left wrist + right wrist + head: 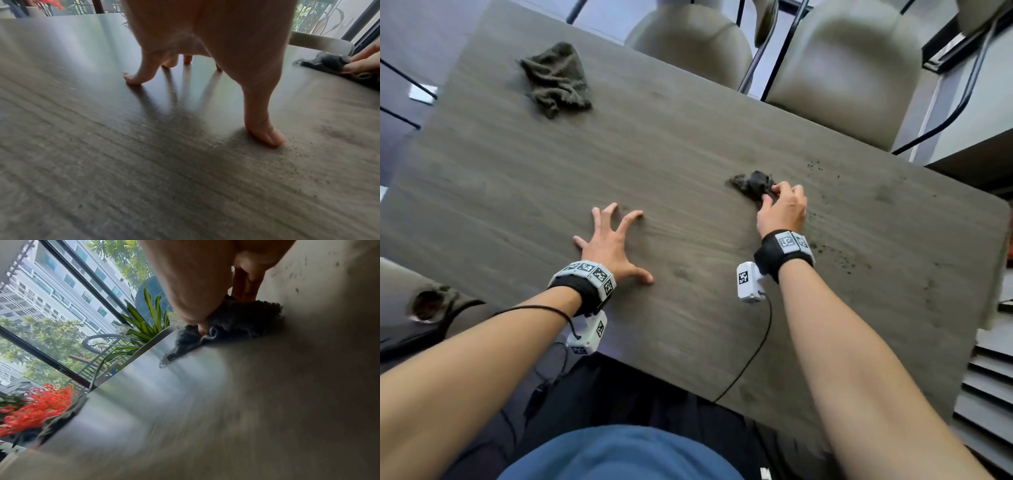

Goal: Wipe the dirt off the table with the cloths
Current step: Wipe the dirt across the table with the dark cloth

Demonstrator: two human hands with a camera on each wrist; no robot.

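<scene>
Dark cloth: bunched on the table, right of centre, pinched by the right hand. Dirt: specks scattered right of that hand. Left hand: fingers spread, tips propped on the tabletop, holding nothing. Second cloth: crumpled, far left corner. Chairs: beyond the far edge.

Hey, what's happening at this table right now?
A person is cleaning dirt off a wooden table. Their right hand grips a dark grey cloth bunched against the tabletop, with dark crumbs of dirt scattered to its right. The left hand is spread out with its fingertips resting on the bare surface and holds nothing. A second, brownish cloth lies crumpled and untouched at the far left of the table.
</scene>
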